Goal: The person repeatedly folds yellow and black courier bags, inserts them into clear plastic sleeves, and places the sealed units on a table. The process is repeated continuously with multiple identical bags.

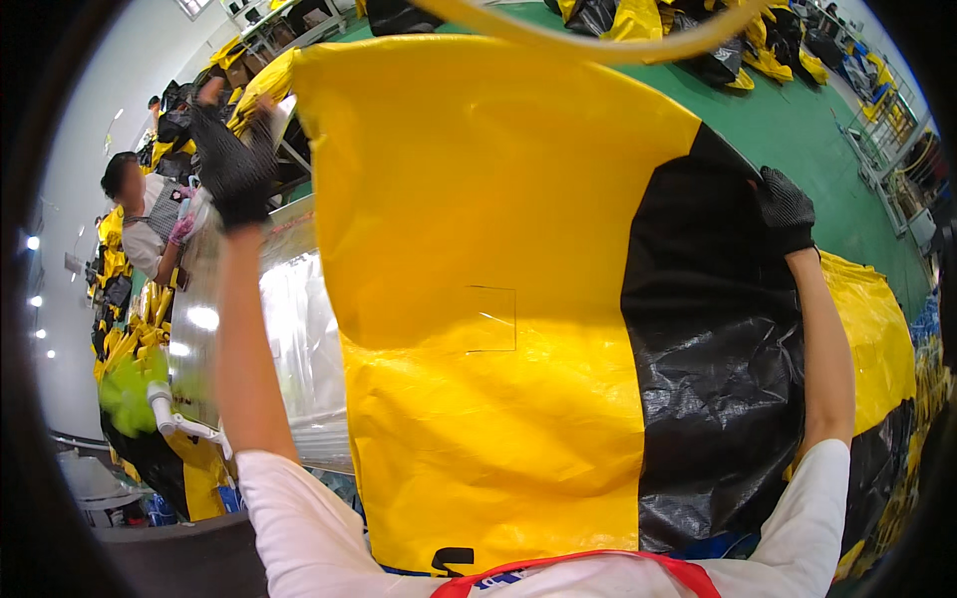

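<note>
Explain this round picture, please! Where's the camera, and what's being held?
There's no robot: these are somebody's own hands in dark gloves. A camera on their head looks down; its very wide lens bends straight edges. In front is a big yellow-and-black sheet. The right hand holds its black side; the left hand is blurred near the yellow corner, so I can't tell whether it grips. To the left is a shiny table with another person beside it.
</note>
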`<state>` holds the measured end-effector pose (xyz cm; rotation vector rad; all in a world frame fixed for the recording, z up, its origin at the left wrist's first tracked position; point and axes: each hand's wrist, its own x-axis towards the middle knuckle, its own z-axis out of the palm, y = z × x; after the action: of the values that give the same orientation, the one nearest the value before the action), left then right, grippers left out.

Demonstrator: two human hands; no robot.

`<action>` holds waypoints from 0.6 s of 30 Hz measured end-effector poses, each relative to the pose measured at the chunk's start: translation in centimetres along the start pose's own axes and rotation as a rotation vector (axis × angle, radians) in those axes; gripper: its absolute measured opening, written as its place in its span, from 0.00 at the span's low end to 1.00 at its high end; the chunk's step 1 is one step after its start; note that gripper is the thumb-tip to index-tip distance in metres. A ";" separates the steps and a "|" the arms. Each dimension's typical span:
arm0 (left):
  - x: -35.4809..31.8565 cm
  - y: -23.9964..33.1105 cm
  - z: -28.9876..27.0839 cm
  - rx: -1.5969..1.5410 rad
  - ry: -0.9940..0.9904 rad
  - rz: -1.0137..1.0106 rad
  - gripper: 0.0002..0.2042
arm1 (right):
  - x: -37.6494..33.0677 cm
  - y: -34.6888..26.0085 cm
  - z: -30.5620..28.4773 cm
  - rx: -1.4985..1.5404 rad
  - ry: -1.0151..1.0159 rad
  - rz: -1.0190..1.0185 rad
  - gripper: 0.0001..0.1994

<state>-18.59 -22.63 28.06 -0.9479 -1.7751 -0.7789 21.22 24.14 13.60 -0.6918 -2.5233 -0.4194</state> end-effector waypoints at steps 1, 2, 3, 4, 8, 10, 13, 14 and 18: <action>-4.3 2.3 0.6 0.014 -0.070 0.036 0.26 | -0.7 1.3 -0.6 -0.035 0.006 0.017 0.12; -8.2 2.4 -0.4 0.014 -0.228 0.077 0.27 | -0.8 1.2 -0.9 0.011 0.060 -0.027 0.11; -12.2 2.5 -0.7 -0.008 -0.391 0.113 0.29 | -0.8 1.3 -1.0 0.006 0.080 -0.028 0.10; -16.2 2.5 -1.5 -0.022 -0.554 0.141 0.30 | -1.0 1.0 -0.8 0.016 0.094 -0.032 0.09; -24.7 -6.1 -1.7 -0.296 -0.282 -0.546 0.27 | -1.8 0.7 0.3 0.073 0.255 -0.015 0.06; -24.3 -6.9 -1.4 -0.640 -0.708 -0.936 0.23 | -2.4 -0.1 0.0 0.126 0.258 0.005 0.07; -19.8 -1.9 -1.4 -0.881 -0.862 -0.837 0.23 | -3.5 2.1 0.4 0.121 0.225 0.065 0.07; -19.0 -0.8 -2.3 -0.856 -0.814 -0.650 0.23 | -3.5 2.2 0.6 0.147 0.205 0.093 0.07; -18.1 -0.6 -6.0 -1.260 -0.994 -1.020 0.31 | -3.4 1.2 0.6 0.217 0.155 0.106 0.07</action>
<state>-11.83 -32.65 13.25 -1.2683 -2.6319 -2.6214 24.22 24.06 11.49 -0.6773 -2.3298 -0.1528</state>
